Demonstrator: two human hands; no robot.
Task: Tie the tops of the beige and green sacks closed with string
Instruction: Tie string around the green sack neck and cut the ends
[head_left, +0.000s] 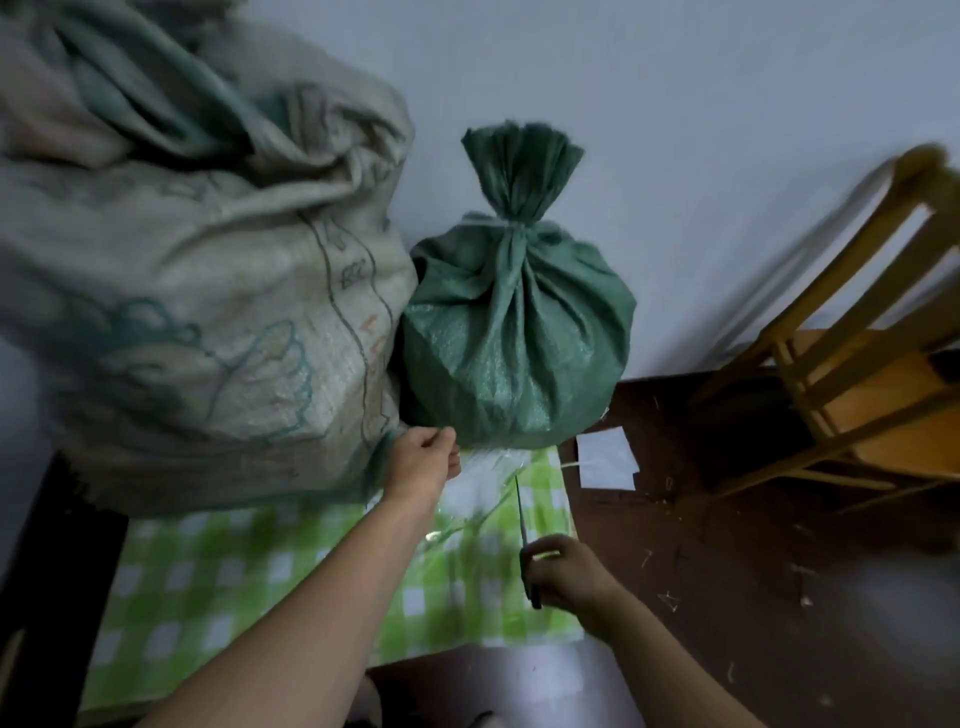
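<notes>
A big beige sack (197, 291) with green print stands at the left, its top loosely crumpled. Beside it on the right sits the green sack (514, 338), its neck gathered and bound with a pale string (511, 224). My left hand (426, 460) is at the foot of both sacks and pinches a pale, translucent strand of string (485, 470) that runs down to the right. My right hand (563, 574) is lower and grips a thin knife (521, 512) by its dark handle, blade pointing up toward the strand.
Both sacks rest on a green-and-white checked cloth (249, 561). A wooden chair (857, 364) stands at the right on a dark floor littered with scraps. A white sheet of paper (605, 460) lies by the green sack. A pale wall is behind.
</notes>
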